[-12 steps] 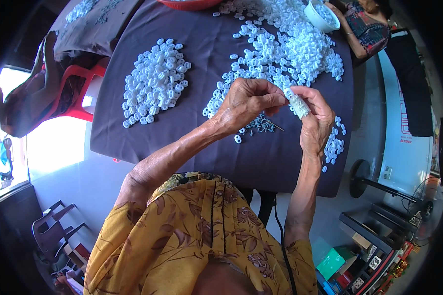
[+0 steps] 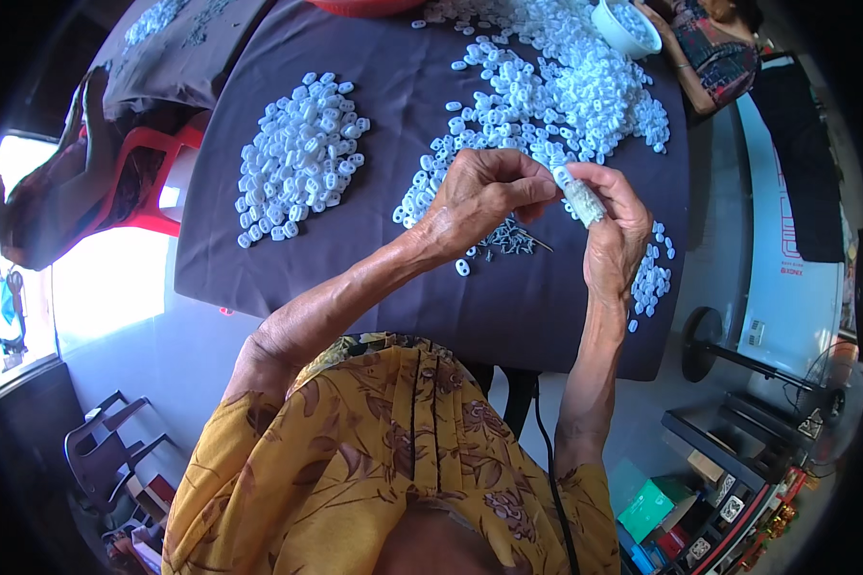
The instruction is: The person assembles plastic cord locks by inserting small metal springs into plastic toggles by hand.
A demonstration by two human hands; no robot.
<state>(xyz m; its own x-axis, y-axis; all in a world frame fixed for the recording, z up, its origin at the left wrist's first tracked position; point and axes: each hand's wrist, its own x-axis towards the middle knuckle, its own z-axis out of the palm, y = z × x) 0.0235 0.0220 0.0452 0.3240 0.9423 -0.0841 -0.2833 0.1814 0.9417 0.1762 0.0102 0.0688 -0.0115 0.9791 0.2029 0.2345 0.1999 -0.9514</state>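
Observation:
My left hand (image 2: 484, 196) is closed in a pinch, thumb against the curled forefinger; what lies in its fingertips is too small to make out. Close beside it, my right hand (image 2: 618, 230) pinches a small white oval plastic piece (image 2: 561, 175). A pale, worn wrapping (image 2: 584, 203) covers what looks like that hand's thumb. Under the hands lies a small heap of dark grey slender bits, perhaps screws (image 2: 510, 239), partly hidden by the left hand. One loose white piece (image 2: 463, 267) rests in front of them.
White two-holed pieces form a heap (image 2: 302, 158) at left, a large spread (image 2: 585, 101) at far right and a small group (image 2: 651, 285) at right. A white bowl (image 2: 627, 29) and red basin (image 2: 366, 5) stand at the back. Another person (image 2: 705, 53) sits at far right.
Both hands stay almost in place, fingertips still together at the white piece. The view has shifted very slightly.

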